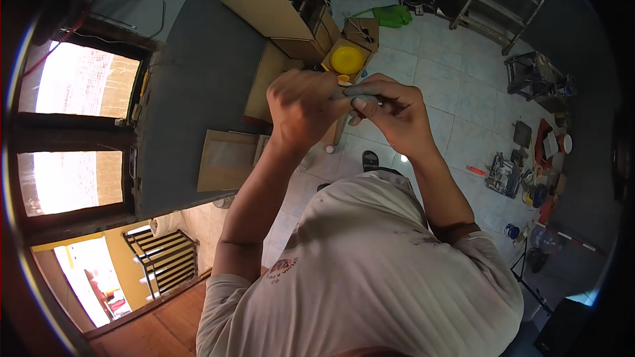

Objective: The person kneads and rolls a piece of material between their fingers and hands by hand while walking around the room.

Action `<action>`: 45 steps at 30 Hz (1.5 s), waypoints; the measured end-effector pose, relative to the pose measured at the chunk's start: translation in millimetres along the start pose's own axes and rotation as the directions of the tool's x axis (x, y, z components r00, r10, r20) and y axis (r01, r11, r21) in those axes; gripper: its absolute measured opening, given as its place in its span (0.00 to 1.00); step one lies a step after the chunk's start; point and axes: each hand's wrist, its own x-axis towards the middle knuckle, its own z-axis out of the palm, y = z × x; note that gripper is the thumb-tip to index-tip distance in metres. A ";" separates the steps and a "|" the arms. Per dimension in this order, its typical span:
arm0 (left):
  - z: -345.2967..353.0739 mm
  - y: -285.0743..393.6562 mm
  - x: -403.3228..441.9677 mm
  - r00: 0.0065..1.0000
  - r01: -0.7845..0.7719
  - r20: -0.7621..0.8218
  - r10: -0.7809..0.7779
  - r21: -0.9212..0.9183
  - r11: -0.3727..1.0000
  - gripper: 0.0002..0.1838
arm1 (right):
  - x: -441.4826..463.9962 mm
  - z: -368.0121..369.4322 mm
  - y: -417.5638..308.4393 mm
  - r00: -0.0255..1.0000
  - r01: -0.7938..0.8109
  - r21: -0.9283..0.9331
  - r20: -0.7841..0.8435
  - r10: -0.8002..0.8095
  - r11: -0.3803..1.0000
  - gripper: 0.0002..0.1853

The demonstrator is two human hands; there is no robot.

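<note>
My left hand (301, 102) is closed, its fingers curled and its knuckles turned up. My right hand (402, 114) meets it in front of my chest, thumb and fingers pinched around a small grey piece (360, 90). That piece looks soft, like putty or clay, though its kind is not certain. It spans the gap between both hands, and the left fingertips appear to touch its near end. What lies inside the left fist is hidden.
Beyond my hands, a yellow bowl (347, 60) sits by a cardboard box (361, 32) and a wooden cabinet (274, 10). A ladder (506, 0) leans at the back right. Tools and a red-handled item (475, 170) litter the tiled floor (436, 86). Windows (79, 182) open at left.
</note>
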 end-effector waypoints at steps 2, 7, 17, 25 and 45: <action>3.7 5.9 1.3 0.999 -0.022 0.049 0.023 -0.014 1.000 0.18 | -1.8 -2.9 3.2 0.999 0.038 0.019 -0.019 -0.038 0.999 0.05; 15.8 23.9 13.9 0.983 -0.176 0.039 0.178 -0.043 0.983 0.17 | -6.7 -9.5 1.9 0.995 0.020 -0.037 -0.099 -0.023 0.999 0.05; 29.2 33.3 32.2 0.953 -0.298 -0.004 0.303 -0.197 0.934 0.19 | -32.0 -30.4 -18.1 0.981 -0.069 0.021 -0.180 0.072 0.997 0.09; 60.6 63.5 42.2 0.895 -0.435 -0.041 0.444 -0.303 0.848 0.19 | -50.6 -40.1 -21.0 0.937 0.012 -0.009 -0.349 -0.014 1.000 0.08; 75.8 88.2 68.4 0.692 -0.716 -0.167 0.702 -0.284 0.638 0.17 | -66.7 -43.2 -35.6 0.823 0.161 -0.046 -0.545 -0.160 0.986 0.09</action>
